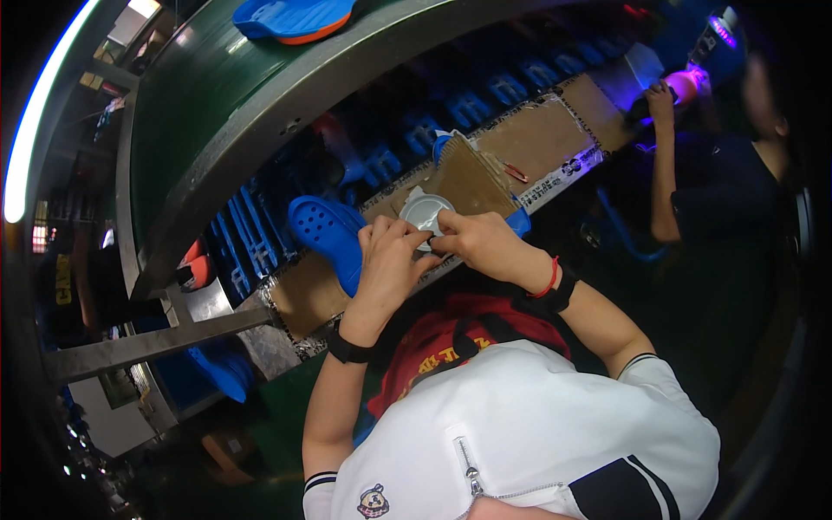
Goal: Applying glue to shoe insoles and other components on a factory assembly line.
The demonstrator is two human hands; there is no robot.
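My left hand (388,264) and my right hand (492,247) come together over the near edge of a cardboard-covered bench. Their fingertips are closed around a small dark piece (430,243), too small to make out further. Just beyond the fingers sits a round whitish dish (423,211), its near side partly hidden by my hands. A blue clog (319,224) with holes in its upper lies left of the dish, its lower end beside my left hand. Another blue item (520,222) shows beyond my right hand, mostly hidden.
An upright cardboard box (472,180) stands past the dish, with a red-handled tool (516,172) to its right. Behind runs a rack of blue parts (468,107). A metal-edged green conveyor (199,95) carries a blue-and-orange shoe (295,19). A co-worker (724,186) works at right under purple light.
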